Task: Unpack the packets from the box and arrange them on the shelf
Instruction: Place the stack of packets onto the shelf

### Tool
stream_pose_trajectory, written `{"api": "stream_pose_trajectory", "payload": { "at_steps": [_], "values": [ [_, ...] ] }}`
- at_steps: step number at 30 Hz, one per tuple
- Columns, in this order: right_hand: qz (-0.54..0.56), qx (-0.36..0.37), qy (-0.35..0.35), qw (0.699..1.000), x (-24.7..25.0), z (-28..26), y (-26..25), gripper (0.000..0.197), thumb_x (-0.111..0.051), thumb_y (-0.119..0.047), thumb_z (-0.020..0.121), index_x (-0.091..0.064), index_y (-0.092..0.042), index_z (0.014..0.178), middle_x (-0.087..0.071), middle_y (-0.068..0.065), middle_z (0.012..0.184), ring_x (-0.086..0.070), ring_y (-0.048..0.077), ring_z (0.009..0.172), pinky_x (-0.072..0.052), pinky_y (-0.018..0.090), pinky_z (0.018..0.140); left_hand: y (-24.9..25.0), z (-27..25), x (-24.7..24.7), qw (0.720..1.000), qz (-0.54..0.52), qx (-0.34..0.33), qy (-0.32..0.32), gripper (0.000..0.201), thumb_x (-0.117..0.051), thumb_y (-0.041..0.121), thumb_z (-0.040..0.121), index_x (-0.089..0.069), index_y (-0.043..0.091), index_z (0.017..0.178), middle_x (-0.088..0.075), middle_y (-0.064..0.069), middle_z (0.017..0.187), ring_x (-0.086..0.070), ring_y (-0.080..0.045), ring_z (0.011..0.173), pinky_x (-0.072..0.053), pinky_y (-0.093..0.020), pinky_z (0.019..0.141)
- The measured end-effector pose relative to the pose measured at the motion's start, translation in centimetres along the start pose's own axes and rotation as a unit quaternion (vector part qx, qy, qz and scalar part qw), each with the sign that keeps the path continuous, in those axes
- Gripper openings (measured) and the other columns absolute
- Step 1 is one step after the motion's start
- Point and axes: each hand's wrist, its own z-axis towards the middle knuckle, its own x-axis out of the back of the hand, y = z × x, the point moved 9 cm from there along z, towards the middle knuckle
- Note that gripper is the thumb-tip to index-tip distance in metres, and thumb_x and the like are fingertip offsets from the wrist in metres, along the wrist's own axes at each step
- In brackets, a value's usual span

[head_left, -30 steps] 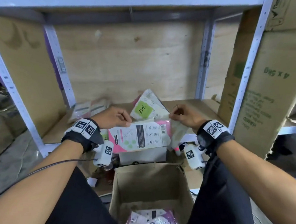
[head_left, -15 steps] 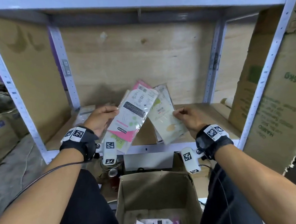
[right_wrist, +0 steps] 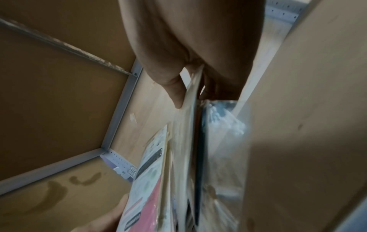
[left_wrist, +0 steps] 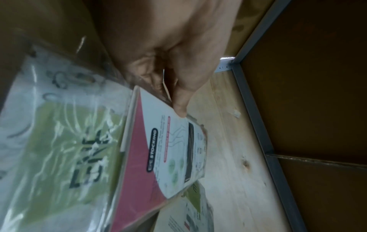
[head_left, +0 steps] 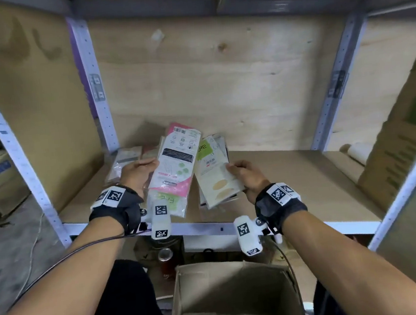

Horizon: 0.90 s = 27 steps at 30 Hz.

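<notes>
My left hand pinches a pink-and-white stocking packet by its left edge, tilted over the wooden shelf; the left wrist view shows the thumb on the same packet. A green-labelled packet hangs behind it. My right hand grips a small bundle of cream and green packets, held edge-on in the right wrist view between thumb and fingers. The open cardboard box sits below between my knees, with a few packets just visible at its bottom.
More packets lie flat at the shelf's back left. Metal uprights frame the plywood-backed bay. A large cardboard carton leans at the right, with a white roll beside it. A bottle stands below the shelf.
Both hands have lifted and carried the packets forward over the shelf. The pink packet has turned from lying across to nearly upright, and the two bundles have drifted apart.
</notes>
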Motion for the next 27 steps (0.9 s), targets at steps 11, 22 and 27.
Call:
{"api": "stream_pose_trajectory", "payload": {
  "at_steps": [11,22,27],
  "values": [
    [0.028,-0.033,-0.034,0.998,-6.5,8.3,1.5,0.006,-0.056,-0.011,0.100,-0.053,-0.007,0.096,-0.062,0.020,0.110,-0.061,0.034,0.100,-0.052,0.055,0.095,-0.6,8.7,4.4,0.997,0.036,0.024,0.064,0.002,-0.070,0.007,0.090,-0.072,0.009,0.090,-0.071,-0.019,0.104,-0.066,-0.023,0.068,-0.051,-0.031,0.060],
    [-0.003,-0.065,-0.085,0.994,-12.5,15.6,3.7,0.024,-0.051,-0.015,0.103,-0.050,0.004,0.117,-0.060,0.029,0.128,-0.060,0.046,0.118,-0.048,0.061,0.099,-1.3,18.1,9.1,0.987,0.086,0.022,0.134,0.016,-0.074,0.002,0.085,-0.075,0.007,0.101,-0.071,-0.019,0.107,-0.067,-0.027,0.094,-0.055,-0.045,0.095],
    [-0.028,-0.064,-0.119,0.990,-16.1,18.2,4.2,0.039,-0.052,-0.016,0.103,-0.051,0.012,0.129,-0.062,0.030,0.126,-0.062,0.044,0.116,-0.049,0.058,0.099,-1.3,21.6,11.0,0.979,0.134,0.032,0.150,0.012,-0.073,-0.001,0.085,-0.067,0.008,0.080,-0.069,-0.015,0.103,-0.064,-0.027,0.094,-0.054,-0.045,0.097]
  ]
}}
